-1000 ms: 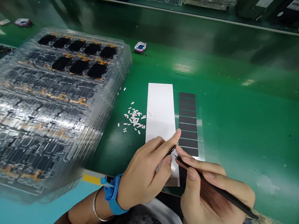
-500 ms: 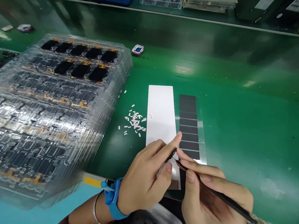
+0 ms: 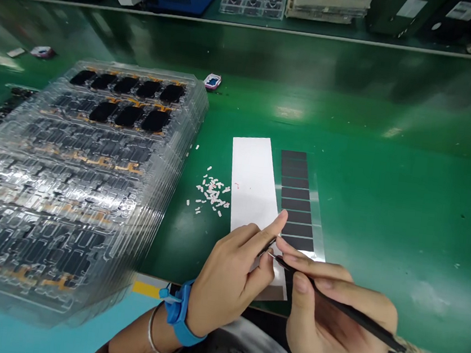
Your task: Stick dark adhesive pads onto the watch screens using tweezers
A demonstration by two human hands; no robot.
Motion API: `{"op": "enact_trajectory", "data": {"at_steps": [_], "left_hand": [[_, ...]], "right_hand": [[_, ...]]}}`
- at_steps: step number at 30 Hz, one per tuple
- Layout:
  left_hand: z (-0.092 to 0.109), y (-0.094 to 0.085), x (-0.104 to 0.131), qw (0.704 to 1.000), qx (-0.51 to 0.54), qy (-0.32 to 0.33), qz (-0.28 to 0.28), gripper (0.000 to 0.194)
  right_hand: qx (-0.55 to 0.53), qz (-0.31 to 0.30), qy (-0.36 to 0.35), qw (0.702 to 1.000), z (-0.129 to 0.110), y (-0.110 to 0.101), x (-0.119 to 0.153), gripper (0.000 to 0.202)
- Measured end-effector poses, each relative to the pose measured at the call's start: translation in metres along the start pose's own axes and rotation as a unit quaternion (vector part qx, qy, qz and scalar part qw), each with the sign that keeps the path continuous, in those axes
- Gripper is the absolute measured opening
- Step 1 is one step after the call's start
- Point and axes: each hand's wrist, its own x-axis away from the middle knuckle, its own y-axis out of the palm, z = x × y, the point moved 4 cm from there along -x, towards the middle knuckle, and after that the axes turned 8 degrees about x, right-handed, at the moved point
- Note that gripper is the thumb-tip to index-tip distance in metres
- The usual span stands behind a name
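Note:
My left hand (image 3: 223, 283), with a blue band at the wrist, pinches a small dark flat piece (image 3: 266, 248) between index finger and thumb; most of that piece is hidden by the fingers. Black tweezers (image 3: 358, 317) lie in my right hand (image 3: 337, 330) like a pen, their thin tips at the small piece beside my left thumb. Both hands are over the near end of a white sheet (image 3: 251, 184). Just right of it lies a clear strip with black rectangles (image 3: 295, 205).
Stacked clear trays (image 3: 136, 154) with black screens and orange flex cables fill the left side. Small white scraps (image 3: 213, 191) lie between trays and sheet. A small watch-like case (image 3: 213, 82) sits behind. A shelf (image 3: 252, 28) with boxes runs along the back.
My left thumb has bent up closer to the small piece and the tweezer tips. The whole view has shifted slightly; both hands keep their holds.

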Motion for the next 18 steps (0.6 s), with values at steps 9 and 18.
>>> {"op": "enact_trajectory", "data": {"at_steps": [9, 18], "left_hand": [[-0.002, 0.001, 0.001, 1.000, -0.014, -0.011, -0.005, 0.054], [-0.007, -0.006, 0.010, 0.997, 0.003, -0.035, 0.073, 0.041]], "right_hand": [[0.024, -0.005, 0.016, 1.000, 0.000, 0.001, 0.002, 0.039], [0.043, -0.032, 0.044, 0.998, 0.003, -0.008, -0.015, 0.025]]}}
